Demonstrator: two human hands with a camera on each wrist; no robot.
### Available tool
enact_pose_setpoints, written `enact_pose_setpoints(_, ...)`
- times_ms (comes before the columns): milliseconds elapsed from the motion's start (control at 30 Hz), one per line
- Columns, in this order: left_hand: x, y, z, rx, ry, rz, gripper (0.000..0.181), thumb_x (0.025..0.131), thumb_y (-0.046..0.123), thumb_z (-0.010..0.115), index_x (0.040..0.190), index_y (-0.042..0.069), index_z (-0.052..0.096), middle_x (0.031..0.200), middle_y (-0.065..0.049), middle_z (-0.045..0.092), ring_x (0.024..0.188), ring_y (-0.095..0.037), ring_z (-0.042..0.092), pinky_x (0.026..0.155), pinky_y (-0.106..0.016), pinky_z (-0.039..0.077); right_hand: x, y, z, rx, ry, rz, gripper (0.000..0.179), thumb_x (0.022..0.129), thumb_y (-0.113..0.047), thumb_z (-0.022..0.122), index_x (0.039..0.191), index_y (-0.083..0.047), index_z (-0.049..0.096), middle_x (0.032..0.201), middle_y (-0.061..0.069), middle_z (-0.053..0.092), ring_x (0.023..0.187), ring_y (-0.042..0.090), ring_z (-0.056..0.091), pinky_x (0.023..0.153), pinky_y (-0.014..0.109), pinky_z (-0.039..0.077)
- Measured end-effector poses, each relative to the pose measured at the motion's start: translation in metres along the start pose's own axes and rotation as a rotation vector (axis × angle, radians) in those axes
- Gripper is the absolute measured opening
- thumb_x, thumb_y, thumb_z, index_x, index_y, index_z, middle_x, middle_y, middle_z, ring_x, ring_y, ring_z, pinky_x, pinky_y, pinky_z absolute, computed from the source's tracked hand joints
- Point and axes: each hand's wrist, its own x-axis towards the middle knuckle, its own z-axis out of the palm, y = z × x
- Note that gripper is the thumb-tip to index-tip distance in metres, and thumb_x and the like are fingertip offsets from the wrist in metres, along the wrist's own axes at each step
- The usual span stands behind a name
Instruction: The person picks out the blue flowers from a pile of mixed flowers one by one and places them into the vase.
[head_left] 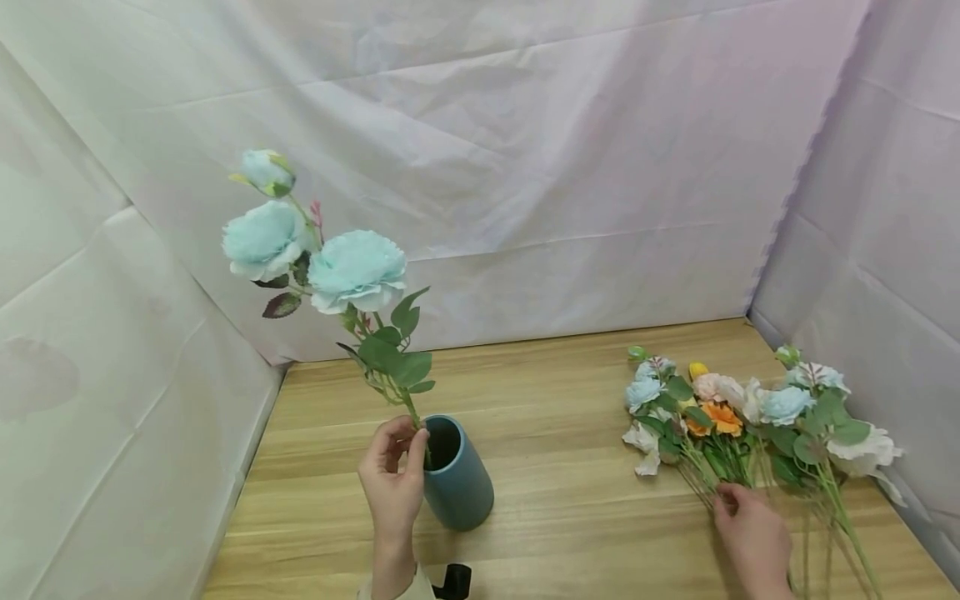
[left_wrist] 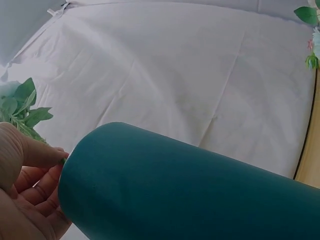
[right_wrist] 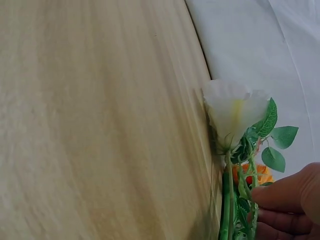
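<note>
My left hand (head_left: 393, 477) pinches the green stem of a light blue artificial flower spray (head_left: 358, 271) between thumb and fingers. The spray leans up and to the left, with two full blooms and a bud, and its stem's lower part reaches into the mouth of a blue vase (head_left: 461, 492). That vase stands upright, its rim right beside my fingertips; its wall fills much of the left wrist view. Over at the right, my right hand (head_left: 753, 533) pinches a green flower stem (right_wrist: 253, 177) in a pile of artificial flowers, next to a white bloom (right_wrist: 232, 112).
The pile on the wooden table (head_left: 555, 500) includes an orange flower (head_left: 722, 418), pale blue blooms (head_left: 786, 405) and a white flower (head_left: 862, 450), stems pointing toward me. Pale cloth walls (head_left: 525, 167) border the table at the back and both sides.
</note>
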Motion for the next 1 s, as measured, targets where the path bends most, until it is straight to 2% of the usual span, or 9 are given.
enact_pose_setpoints(200,-0.004,-0.001,0.0,0.016,0.004,-0.01,0.016,0.077,-0.022,0.06,0.09,-0.013,0.061,0.08,-0.018,0.062,0.074,-0.008,0.058,0.068,-0.015,0.049,0.002,0.002,0.003,-0.026,-0.03,0.008,0.013,0.078,-0.002,0.065,0.088,0.006,0.067,0.073,0.015,0.064,0.062,0.03,0.059,0.046,0.041,0.044)
enact_pose_setpoints(433,-0.005,-0.003,-0.001,0.062,0.01,0.012,0.02,0.075,-0.023,0.061,0.092,-0.012,0.062,0.08,-0.02,0.063,0.073,-0.008,0.06,0.066,-0.015,0.049,0.007,0.0,0.006,-0.032,-0.028,0.027,0.012,0.079,-0.005,0.067,0.083,0.006,0.067,0.068,0.012,0.062,0.057,0.028,0.057,0.044,0.039,0.042)
enact_pose_setpoints(567,-0.005,-0.004,-0.001,0.074,0.013,0.022,0.021,0.074,-0.023,0.061,0.093,-0.014,0.062,0.08,-0.023,0.063,0.074,-0.008,0.06,0.066,-0.015,0.049,0.01,0.0,0.006,-0.038,-0.054,0.024,0.012,0.08,-0.005,0.066,0.084,0.006,0.067,0.068,0.012,0.062,0.057,0.027,0.057,0.044,0.039,0.043)
enact_pose_setpoints(733,-0.007,-0.005,-0.001,0.093,0.02,0.015,0.019,0.074,-0.022,0.062,0.09,-0.01,0.064,0.077,-0.021,0.063,0.07,-0.009,0.057,0.066,-0.015,0.049,0.011,0.0,0.002,-0.043,-0.088,0.024,0.014,0.082,-0.006,0.062,0.085,0.007,0.067,0.07,0.013,0.063,0.054,0.026,0.057,0.042,0.038,0.042)
enact_pose_setpoints(1000,-0.01,-0.004,-0.001,0.188,0.003,0.061,0.017,0.074,-0.017,0.067,0.086,-0.006,0.066,0.075,-0.014,0.063,0.07,-0.012,0.055,0.069,-0.017,0.048,0.01,0.002,0.003,-0.069,-0.115,0.059,0.015,0.083,-0.008,0.062,0.087,0.005,0.068,0.07,0.011,0.063,0.054,0.023,0.057,0.043,0.039,0.043)
